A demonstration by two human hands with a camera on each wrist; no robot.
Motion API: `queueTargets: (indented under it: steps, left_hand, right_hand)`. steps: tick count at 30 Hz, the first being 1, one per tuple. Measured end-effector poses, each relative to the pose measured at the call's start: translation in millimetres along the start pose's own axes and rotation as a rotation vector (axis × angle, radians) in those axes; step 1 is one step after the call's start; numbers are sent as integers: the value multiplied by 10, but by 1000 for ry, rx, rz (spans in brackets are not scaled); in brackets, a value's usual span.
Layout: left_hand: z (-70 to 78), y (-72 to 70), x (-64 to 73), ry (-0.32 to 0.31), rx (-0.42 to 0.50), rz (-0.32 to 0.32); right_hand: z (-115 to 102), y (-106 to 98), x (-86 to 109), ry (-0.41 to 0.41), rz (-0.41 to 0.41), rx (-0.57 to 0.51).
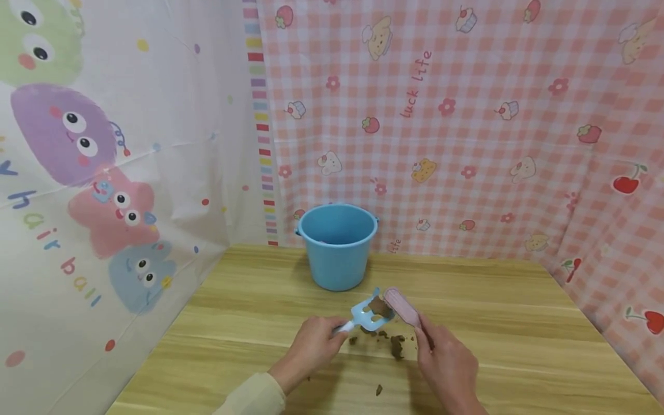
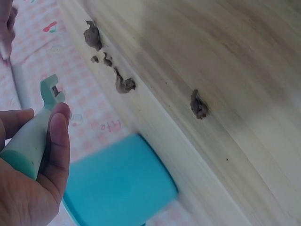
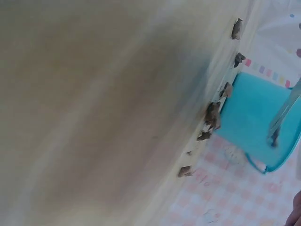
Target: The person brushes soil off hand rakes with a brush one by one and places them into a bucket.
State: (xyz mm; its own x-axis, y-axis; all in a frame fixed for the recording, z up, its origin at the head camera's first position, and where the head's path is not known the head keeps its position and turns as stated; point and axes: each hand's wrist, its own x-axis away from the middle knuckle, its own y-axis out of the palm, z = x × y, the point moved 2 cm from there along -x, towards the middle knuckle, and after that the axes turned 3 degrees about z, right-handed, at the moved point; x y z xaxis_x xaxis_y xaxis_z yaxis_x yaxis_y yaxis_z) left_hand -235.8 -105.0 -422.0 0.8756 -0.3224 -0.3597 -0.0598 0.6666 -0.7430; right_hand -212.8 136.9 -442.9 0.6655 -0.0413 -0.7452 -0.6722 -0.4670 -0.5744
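Note:
My left hand [image 1: 317, 344] grips the handle of a light blue toy garden fork [image 1: 360, 319], held over the table. A brown, crumbly clump [image 1: 380, 307] lies on its tines. In my right hand [image 1: 449, 362] is a pink tool [image 1: 402, 307] with a flat, ribbed end, which reaches to the clump's right edge. The left wrist view shows thumb and fingers curled round the fork's pale handle [image 2: 29, 141]. Below the tools, several brown bits [image 1: 396, 347] lie scattered on the wooden table [image 1: 519, 334].
Behind the tools stands a blue bucket [image 1: 339, 268], its inside partly hidden by the rim. A pink checked cloth [image 1: 441, 138] hangs at the back and right, and a white cartoon-print cloth [image 1: 192, 155] hangs at the left. One small brown piece [image 1: 379, 390] lies nearer the front.

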Motion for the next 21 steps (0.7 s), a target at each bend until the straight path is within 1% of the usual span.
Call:
queueTargets:
  steps: [2,4,5,7,9,12,16,17,19,21]
  left_hand:
    - [19,20,2,24,-21,-3]
    - [41,43,7,42,-30,-14]
    - [52,53,11,48,-30,-21]
    - [71,66,19,51,-35,-30]
    - [83,69,22,51,-43,-29]
    - [95,64,26,53,-66,-23]
    - [111,68,26,68,-80,-26]
    - [115,71,25,73,-82,-25]
    - [120,78,20,76,-85,-26]
    - [126,81,15,74,-88,-27]
  right_hand:
    - [-45,35,-10,-126,38,1]
    - [-91,75,-11,-239,37,12]
    - [-105,89,-6,-275,28,20]
    - [-119,103,-3,-290,13,44]
    - [-112,105,-10,-258,1,68]
    - [-96,89,-46,-152,-52,77]
    - [-73,59,-90,38,-201,57]
    - [-67,51,-97,73,-229,56]
    - [-54,43,-105,118,-267,54]
    - [-44,40,-110,132,-273,56]
